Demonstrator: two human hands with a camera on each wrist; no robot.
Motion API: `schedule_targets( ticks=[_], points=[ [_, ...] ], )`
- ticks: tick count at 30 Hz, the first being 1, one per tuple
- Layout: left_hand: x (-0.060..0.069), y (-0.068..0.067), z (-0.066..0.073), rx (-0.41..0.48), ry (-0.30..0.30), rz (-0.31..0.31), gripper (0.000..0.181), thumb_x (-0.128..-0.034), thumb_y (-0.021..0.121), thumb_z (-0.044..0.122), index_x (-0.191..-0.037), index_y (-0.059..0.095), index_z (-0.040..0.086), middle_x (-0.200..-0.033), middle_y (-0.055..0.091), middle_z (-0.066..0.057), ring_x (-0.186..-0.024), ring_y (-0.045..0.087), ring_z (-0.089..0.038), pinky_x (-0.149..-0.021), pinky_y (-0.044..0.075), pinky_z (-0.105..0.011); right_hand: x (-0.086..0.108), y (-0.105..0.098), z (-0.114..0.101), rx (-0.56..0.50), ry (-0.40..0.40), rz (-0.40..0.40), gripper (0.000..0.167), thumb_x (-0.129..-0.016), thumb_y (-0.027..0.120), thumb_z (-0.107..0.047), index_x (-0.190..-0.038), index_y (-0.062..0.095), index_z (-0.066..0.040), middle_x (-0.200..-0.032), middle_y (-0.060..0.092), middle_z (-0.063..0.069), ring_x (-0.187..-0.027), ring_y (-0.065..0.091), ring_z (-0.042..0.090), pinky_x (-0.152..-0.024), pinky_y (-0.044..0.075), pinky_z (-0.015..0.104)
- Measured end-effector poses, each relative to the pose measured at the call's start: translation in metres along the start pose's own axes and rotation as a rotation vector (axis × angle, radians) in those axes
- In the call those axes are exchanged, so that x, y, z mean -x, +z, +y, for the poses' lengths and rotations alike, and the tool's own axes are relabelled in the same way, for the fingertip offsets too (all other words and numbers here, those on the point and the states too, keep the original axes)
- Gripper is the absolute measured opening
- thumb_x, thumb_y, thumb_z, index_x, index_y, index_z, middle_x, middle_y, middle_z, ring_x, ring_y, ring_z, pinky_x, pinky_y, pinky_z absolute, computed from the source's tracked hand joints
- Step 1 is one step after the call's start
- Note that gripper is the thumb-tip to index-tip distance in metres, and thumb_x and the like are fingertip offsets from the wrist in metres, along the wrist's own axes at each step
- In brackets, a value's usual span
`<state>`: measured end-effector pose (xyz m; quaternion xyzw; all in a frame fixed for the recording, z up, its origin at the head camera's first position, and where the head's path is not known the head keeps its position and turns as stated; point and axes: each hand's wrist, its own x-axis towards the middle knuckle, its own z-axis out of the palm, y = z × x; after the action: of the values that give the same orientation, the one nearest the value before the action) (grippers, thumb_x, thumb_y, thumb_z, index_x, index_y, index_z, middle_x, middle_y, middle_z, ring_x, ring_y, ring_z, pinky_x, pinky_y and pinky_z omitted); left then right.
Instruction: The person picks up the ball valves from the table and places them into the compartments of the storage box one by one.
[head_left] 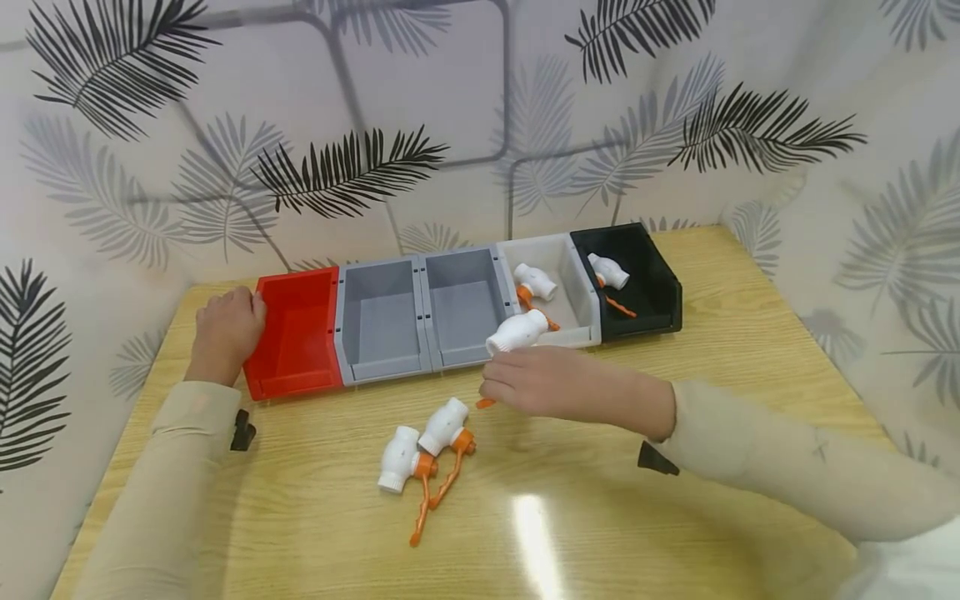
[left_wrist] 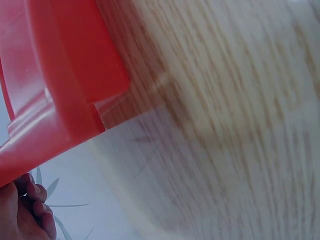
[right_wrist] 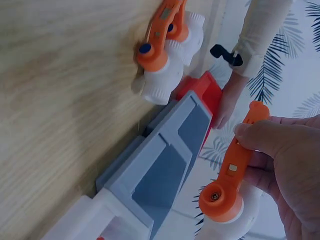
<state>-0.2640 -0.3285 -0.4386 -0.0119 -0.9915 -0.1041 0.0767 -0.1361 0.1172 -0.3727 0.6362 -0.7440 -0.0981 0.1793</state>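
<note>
The right hand (head_left: 536, 381) pinched a white ball valve (head_left: 519, 332) by its orange lever (right_wrist: 242, 155), thumb laid along one face and fingers behind, a hold that probably suited because the flat lever offered a slim grip and left the bulky body free beyond the fingers. That body was near the front edge of the white bin (head_left: 577, 337), over the table; whether it overhung the rim could not be told. Inside this bin lay a second valve (head_left: 536, 282), and the black bin (head_left: 660, 283) beside it contained a third valve (head_left: 609, 271). Nearer the person, two loose valves (head_left: 399, 458) lay touching on the wood-grain table (head_left: 315, 517), levers pointing toward the near edge, presumably within easy reach of a pinch. Left of the white bin, two gray bins (head_left: 381, 312) and the red bin (head_left: 296, 333) completed a row set side by side, perhaps so each compartment faced the worker. At the red bin's outer side was the left hand (head_left: 228, 325), its fingers curled; it may have been steadying the row, but I cannot tell whether it gripped the rim. Leaf-patterned fabric (head_left: 465, 100) hung behind everything.
</note>
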Motion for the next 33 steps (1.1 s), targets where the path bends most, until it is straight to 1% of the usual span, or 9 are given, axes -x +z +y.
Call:
schedule_targets(
  ticks=[4, 6, 13, 17, 20, 24, 26, 29, 33],
  points=[
    [0.000, -0.002, 0.001, -0.003, -0.005, -0.008, 0.043, -0.0991, 0.021, 0.029, -0.085, 0.046, -0.003, -0.082, 0.052, -0.025, -0.083, 0.044, -0.045, -0.070, 0.033, -0.055, -0.004, 0.001, 0.014, -0.016, 0.016, -0.016, 0.024, -0.084, 0.061, 0.003, -0.106, 0.053, -0.003, -0.096, 0.052, 0.005, -0.088, 0.049, 0.016, -0.077, 0.044, 0.023],
    [0.000, -0.002, 0.002, 0.001, -0.003, -0.006, 0.043, -0.0992, 0.021, 0.028, -0.084, 0.045, -0.003, -0.081, 0.052, -0.025, -0.082, 0.044, -0.045, -0.069, 0.033, -0.055, -0.006, 0.003, 0.022, -0.022, 0.019, -0.009, 0.023, -0.085, 0.060, 0.003, -0.106, 0.053, -0.002, -0.094, 0.051, 0.004, -0.086, 0.048, 0.016, -0.076, 0.043, 0.024],
    [0.001, -0.002, 0.000, 0.007, 0.000, -0.006, 0.042, -0.0992, 0.021, 0.028, -0.083, 0.045, -0.002, -0.079, 0.051, -0.023, -0.081, 0.044, -0.045, -0.069, 0.033, -0.054, -0.016, 0.019, 0.048, -0.036, 0.017, 0.037, 0.013, -0.090, 0.053, 0.003, -0.102, 0.051, -0.002, -0.091, 0.050, 0.006, -0.083, 0.048, 0.017, -0.074, 0.042, 0.025],
    [0.000, -0.002, 0.000, 0.011, -0.003, -0.007, 0.042, -0.0991, 0.021, 0.029, -0.083, 0.045, -0.002, -0.079, 0.051, -0.023, -0.082, 0.045, -0.045, -0.069, 0.033, -0.054, -0.021, 0.031, 0.061, -0.030, 0.017, 0.049, 0.010, -0.090, 0.054, 0.002, -0.098, 0.050, -0.003, -0.088, 0.050, 0.005, -0.080, 0.047, 0.017, -0.072, 0.042, 0.026],
    [-0.001, -0.001, -0.001, 0.010, -0.001, 0.003, 0.042, -0.0989, 0.022, 0.029, -0.082, 0.045, -0.002, -0.076, 0.051, -0.022, -0.080, 0.046, -0.045, -0.068, 0.033, -0.054, -0.025, 0.041, 0.069, 0.029, 0.009, 0.013, 0.008, -0.091, 0.053, 0.002, -0.095, 0.049, -0.003, -0.085, 0.048, 0.005, -0.078, 0.047, 0.017, -0.071, 0.041, 0.026],
    [-0.002, 0.000, 0.000, 0.006, 0.003, 0.016, 0.042, -0.0989, 0.022, 0.029, -0.081, 0.045, -0.002, -0.074, 0.051, -0.022, -0.078, 0.046, -0.044, -0.066, 0.034, -0.053, -0.031, 0.051, 0.077, 0.101, 0.000, -0.076, 0.007, -0.091, 0.053, 0.002, -0.094, 0.049, -0.002, -0.085, 0.049, 0.005, -0.078, 0.047, 0.017, -0.071, 0.041, 0.027],
    [-0.002, 0.001, 0.000, 0.007, 0.002, 0.016, 0.042, -0.0990, 0.022, 0.029, -0.081, 0.045, -0.002, -0.074, 0.051, -0.021, -0.078, 0.046, -0.044, -0.066, 0.034, -0.053, -0.033, 0.055, 0.080, 0.112, 0.004, -0.116, 0.008, -0.090, 0.054, 0.002, -0.095, 0.050, -0.002, -0.086, 0.049, 0.006, -0.078, 0.048, 0.017, -0.071, 0.041, 0.027],
    [-0.001, 0.001, 0.000, 0.012, 0.005, 0.021, 0.042, -0.0991, 0.022, 0.029, -0.080, 0.045, -0.002, -0.074, 0.051, -0.022, -0.078, 0.046, -0.045, -0.066, 0.033, -0.053, -0.036, 0.061, 0.086, 0.114, 0.013, -0.148, 0.010, -0.089, 0.056, 0.003, -0.097, 0.051, -0.002, -0.089, 0.052, 0.006, -0.081, 0.050, 0.017, -0.072, 0.043, 0.027],
    [0.000, -0.001, 0.000, 0.014, 0.006, 0.025, 0.042, -0.0991, 0.022, 0.028, -0.080, 0.045, -0.002, -0.074, 0.051, -0.023, -0.078, 0.046, -0.045, -0.067, 0.033, -0.054, -0.042, 0.067, 0.092, 0.117, 0.010, -0.156, 0.012, -0.088, 0.058, 0.003, -0.098, 0.053, -0.002, -0.094, 0.055, 0.007, -0.086, 0.052, 0.018, -0.076, 0.044, 0.028]
  ],
)
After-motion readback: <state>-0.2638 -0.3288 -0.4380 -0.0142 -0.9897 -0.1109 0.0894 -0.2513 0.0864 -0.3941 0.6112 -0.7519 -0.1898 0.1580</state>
